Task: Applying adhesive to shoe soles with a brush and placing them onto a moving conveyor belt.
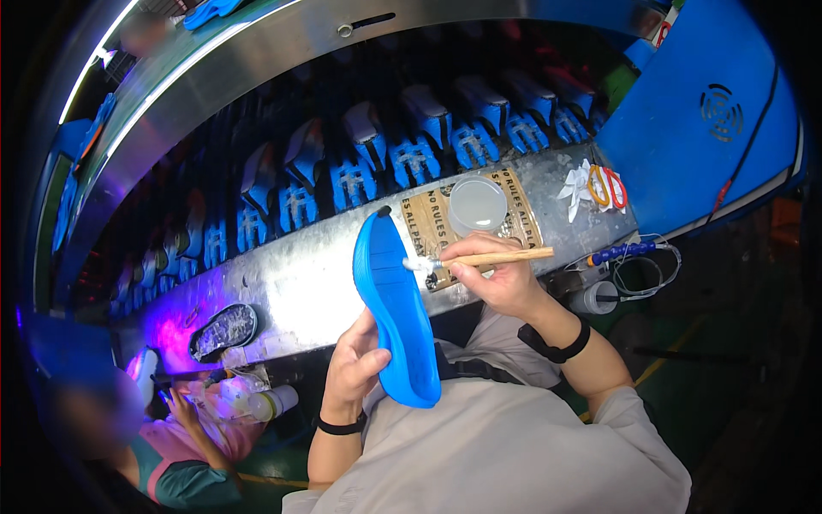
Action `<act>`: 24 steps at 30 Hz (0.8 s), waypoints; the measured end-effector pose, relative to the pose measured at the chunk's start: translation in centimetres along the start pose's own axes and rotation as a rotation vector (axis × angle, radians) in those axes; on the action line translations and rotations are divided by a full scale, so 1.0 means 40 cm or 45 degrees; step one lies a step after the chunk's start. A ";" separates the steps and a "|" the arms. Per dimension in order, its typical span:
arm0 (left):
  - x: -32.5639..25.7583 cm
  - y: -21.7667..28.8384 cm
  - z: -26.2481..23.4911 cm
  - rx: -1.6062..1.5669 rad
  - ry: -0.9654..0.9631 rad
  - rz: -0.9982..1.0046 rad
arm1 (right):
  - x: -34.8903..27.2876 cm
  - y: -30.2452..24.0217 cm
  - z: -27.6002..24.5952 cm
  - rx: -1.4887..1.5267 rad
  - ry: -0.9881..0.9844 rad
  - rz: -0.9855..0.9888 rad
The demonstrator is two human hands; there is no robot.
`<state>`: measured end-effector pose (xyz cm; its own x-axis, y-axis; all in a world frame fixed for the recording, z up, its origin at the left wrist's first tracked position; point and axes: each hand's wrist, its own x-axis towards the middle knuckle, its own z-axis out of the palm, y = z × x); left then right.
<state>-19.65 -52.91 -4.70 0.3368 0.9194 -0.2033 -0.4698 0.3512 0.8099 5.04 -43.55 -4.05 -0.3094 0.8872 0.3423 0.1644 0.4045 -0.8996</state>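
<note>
My left hand [353, 364] grips a blue shoe sole [387, 287] by its near left edge, fingers behind it and thumb on the rim. The sole stands lengthwise before me, its hollow side facing up toward me. In my right hand [507, 283] is a brush [535, 254] with a wooden handle, pinched between thumb and fingers. The brush's pale bristles lie at the right edge of the sole's far half; whether they touch it I cannot tell. Just beyond my right hand, a round tub [478, 206] of cloudy liquid sits on brown-taped cardboard [418, 216].
Along the metal bench [300, 291] runs a row of blue holders [351, 184] under a curved metal hood [282, 60]. Scissors [606, 187] with orange and red handles lie beside crumpled white paper [575, 190]. At left are a dark shoe-shaped tray [224, 332] and another seated person [193, 428].
</note>
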 end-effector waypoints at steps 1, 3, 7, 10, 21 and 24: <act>0.001 0.001 -0.002 -0.011 -0.007 -0.007 | -0.006 -0.005 -0.004 0.028 -0.059 0.076; 0.004 0.003 -0.008 0.009 -0.007 0.023 | -0.011 -0.012 -0.001 0.042 -0.092 0.009; 0.002 0.004 -0.015 0.022 -0.019 0.046 | -0.024 -0.029 -0.013 0.037 -0.202 -0.076; -0.001 0.007 -0.016 0.030 0.002 0.062 | -0.029 -0.042 -0.018 0.038 -0.263 -0.125; -0.009 0.009 -0.032 0.042 0.093 0.079 | -0.048 -0.080 -0.018 0.065 -0.346 -0.095; -0.014 0.009 -0.047 -0.093 0.138 0.110 | -0.060 -0.088 -0.016 0.294 -0.269 -0.052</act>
<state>-21.55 -52.95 -5.33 0.2042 0.9591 -0.1960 -0.5528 0.2782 0.7855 5.82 -46.94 -1.54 -0.5029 0.7959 0.3371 -0.0614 0.3561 -0.9324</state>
